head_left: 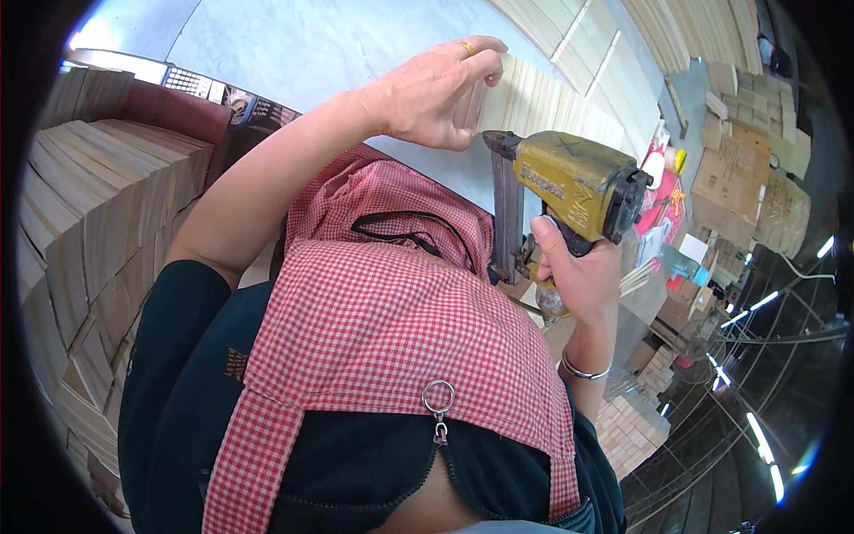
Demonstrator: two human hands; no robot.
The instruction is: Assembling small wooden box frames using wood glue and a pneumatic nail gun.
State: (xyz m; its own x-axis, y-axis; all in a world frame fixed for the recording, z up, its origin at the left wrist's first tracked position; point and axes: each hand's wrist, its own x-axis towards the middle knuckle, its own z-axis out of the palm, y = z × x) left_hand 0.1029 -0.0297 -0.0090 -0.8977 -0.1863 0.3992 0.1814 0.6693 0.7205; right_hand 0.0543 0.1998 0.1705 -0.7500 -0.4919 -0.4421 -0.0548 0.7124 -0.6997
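My right hand (583, 271) is wrapped round the grip of a yellow pneumatic nail gun (569, 169) with a dark magazine (508, 209) hanging below its nose. The nose points left, close to the fingertips of my left hand (436, 93). With thumb and fingers, my left hand grips the end of a light wooden piece (470, 105), partly hidden behind the fingers. Right beside it, a row of pale wooden strips (538, 96) lies on the light grey tabletop (267, 44).
Tall stacks of wooden boards (116, 196) rise at my left. Larger pale panels (569, 36) lie at the far side of the table. On the right are cardboard boxes (734, 178), a pink and white heap of small items (663, 191) and stacked wood blocks (630, 427).
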